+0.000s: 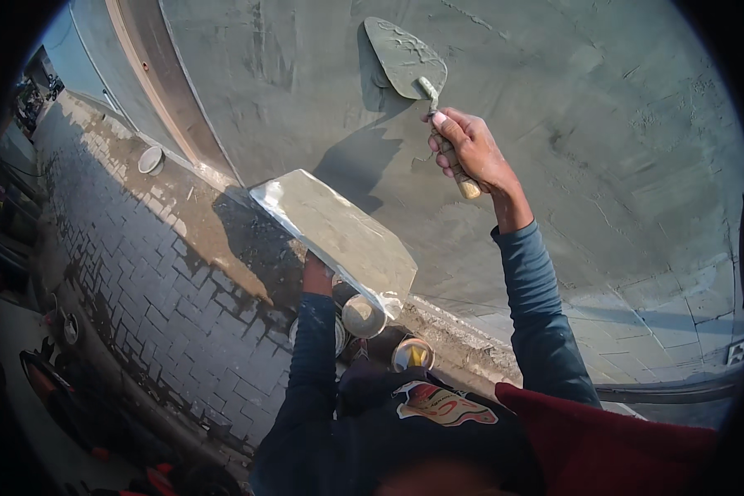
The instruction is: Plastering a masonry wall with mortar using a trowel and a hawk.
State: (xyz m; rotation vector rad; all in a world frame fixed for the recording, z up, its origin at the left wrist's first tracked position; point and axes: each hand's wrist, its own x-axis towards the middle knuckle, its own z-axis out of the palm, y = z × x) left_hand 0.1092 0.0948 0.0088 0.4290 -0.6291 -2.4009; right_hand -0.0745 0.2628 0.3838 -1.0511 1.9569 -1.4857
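Note:
My right hand (471, 150) is closed round the handle of a trowel (405, 59). Wet grey mortar streaks its pointed blade, which lies close to a wall (570, 124) coated in grey plaster and throws a shadow on it. Lower and to the left, a pale flat mortar board (339, 227) with cut corners is held out tilted, a thin smear of mortar over its face. My left hand (317, 274) holds this board from beneath; the board hides its fingers.
Below the board, a round container (363, 317) and a bucket with yellow inside (413, 355) stand by the wall's foot. A small pale bowl (151, 160) sits farther along the brick paving (140, 273). A brown door frame (157, 74) borders the wall at the left.

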